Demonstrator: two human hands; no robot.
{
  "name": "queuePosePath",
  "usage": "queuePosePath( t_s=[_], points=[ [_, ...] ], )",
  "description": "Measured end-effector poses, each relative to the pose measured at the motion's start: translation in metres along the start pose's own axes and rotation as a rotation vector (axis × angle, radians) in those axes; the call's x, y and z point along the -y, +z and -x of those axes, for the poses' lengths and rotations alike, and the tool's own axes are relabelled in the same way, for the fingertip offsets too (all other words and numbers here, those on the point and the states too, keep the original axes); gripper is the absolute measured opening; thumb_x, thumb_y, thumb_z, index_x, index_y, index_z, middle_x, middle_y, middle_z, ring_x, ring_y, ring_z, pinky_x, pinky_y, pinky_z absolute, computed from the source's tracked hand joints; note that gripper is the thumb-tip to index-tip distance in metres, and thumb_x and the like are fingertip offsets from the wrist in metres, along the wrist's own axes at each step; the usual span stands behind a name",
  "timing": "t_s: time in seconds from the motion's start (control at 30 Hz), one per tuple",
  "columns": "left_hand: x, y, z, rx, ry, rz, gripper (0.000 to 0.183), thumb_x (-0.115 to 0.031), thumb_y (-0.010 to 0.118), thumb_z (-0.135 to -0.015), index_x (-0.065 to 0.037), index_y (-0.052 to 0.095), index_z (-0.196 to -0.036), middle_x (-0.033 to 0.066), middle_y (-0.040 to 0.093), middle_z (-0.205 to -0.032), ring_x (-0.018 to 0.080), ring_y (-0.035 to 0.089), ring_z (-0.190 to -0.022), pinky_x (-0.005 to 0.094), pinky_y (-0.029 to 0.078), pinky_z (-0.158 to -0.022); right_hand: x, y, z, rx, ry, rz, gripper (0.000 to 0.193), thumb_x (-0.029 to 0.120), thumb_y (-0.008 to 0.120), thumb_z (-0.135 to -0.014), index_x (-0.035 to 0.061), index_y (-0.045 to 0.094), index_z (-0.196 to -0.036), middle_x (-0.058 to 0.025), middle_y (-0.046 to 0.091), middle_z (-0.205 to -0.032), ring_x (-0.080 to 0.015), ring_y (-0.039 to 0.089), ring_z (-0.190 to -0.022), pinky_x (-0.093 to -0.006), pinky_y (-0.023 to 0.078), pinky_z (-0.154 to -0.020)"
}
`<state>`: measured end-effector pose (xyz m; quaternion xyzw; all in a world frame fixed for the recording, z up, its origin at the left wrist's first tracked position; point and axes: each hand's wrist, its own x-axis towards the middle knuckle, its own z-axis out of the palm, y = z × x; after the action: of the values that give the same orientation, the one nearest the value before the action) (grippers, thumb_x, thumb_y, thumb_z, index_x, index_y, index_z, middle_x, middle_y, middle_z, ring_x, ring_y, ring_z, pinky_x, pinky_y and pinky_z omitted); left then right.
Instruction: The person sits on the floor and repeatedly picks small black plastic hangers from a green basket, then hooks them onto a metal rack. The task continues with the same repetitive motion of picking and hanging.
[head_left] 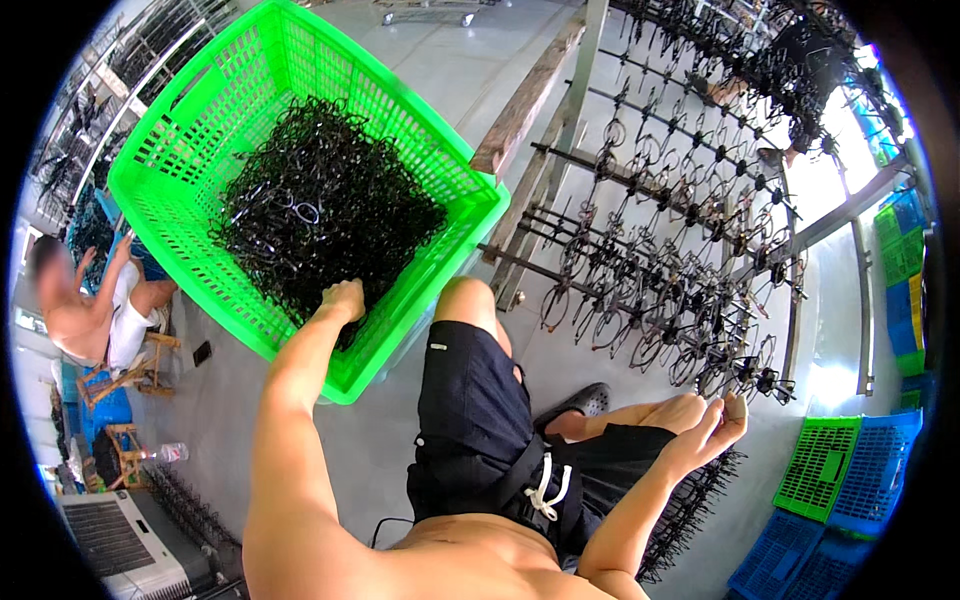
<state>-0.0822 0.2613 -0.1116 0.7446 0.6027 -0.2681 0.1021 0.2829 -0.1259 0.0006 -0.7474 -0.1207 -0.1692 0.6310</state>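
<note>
Shoulder [290, 545], green basket [470, 215], grey floor [225, 430]

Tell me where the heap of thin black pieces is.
The black heap lies upper left in the head view, inside the large green basket, with the left hand at its near edge.

Glasses frames [310, 190]: lots and lots, thin and dark, mostly black.
Heap: one big, messy pile, with bits poking out every way; most are too jumbled to tell apart.
Shiny rims: a few round ones show on top.
Place: inside the green basket [475, 210], bunched in its middle, with some reaching toward its near corner.
</note>
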Motion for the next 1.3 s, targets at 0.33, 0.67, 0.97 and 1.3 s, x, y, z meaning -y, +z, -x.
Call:
queuePosePath(
  t_s=[0.33, 0.67, 0.97, 1.3],
  points=[
    [0.021, -0.054, 0.058, -0.070, 0.046, 1.235, 0.009, -0.011, 0.046, -0.084, -0.008, 0.054, -0.082, -0.0015, 0.049, -0.067, 0.0089, 0.044, -0.055, 0.0236, 0.040, -0.047, 0.024, 0.037, 0.056, 0.643, 0.060, -0.131, 0.021, 0.000, 0.053, -0.080, -0.0006, 0.052, -0.101, -0.0077, 0.054, -0.093, -0.0150, 0.050, -0.083, -0.0273, 0.041, -0.079],
    [-0.048, -0.120, 0.212, 0.721, 0.643, 1.486, 0.021, -0.019, 0.054, -0.089, 0.002, 0.056, -0.086, -0.0002, 0.045, -0.063, 0.0069, 0.042, -0.050, 0.0208, 0.036, -0.041, 0.085, 0.105, 0.064, 1.308, -0.429, -0.372, 0.054, 0.025, 0.064, -0.082, 0.0053, 0.042, -0.127, -0.0216, 0.038, -0.126, -0.0387, 0.037, -0.115, -0.0422, 0.030, -0.099],
    [-0.186, -0.085, 0.232, 0.634, 0.665, 1.545, 0.026, -0.018, 0.057, -0.088, -0.004, 0.051, -0.109, -0.0034, 0.039, -0.061, 0.0042, 0.033, -0.044, 0.0168, 0.029, -0.036, 0.008, 0.000, -0.004, 0.891, 0.634, -0.549, 0.019, 0.017, 0.058, -0.088, 0.0043, 0.054, -0.101, -0.0027, 0.061, -0.078, -0.0054, 0.046, -0.050, -0.0210, 0.037, -0.044],
    [-0.232, -0.079, 0.269, 0.695, 0.997, 1.097, 0.028, -0.001, 0.054, -0.088, 0.003, 0.051, -0.115, 0.0134, 0.065, -0.088, 0.0124, 0.060, -0.070, 0.0244, 0.052, -0.063, -0.113, -0.063, -0.113, -0.089, 0.455, -0.581, 0.008, 0.012, 0.050, -0.092, 0.0048, 0.050, -0.096, -0.0032, 0.053, -0.076, -0.0059, 0.040, -0.038, -0.0204, 0.029, -0.032]
  ],
)
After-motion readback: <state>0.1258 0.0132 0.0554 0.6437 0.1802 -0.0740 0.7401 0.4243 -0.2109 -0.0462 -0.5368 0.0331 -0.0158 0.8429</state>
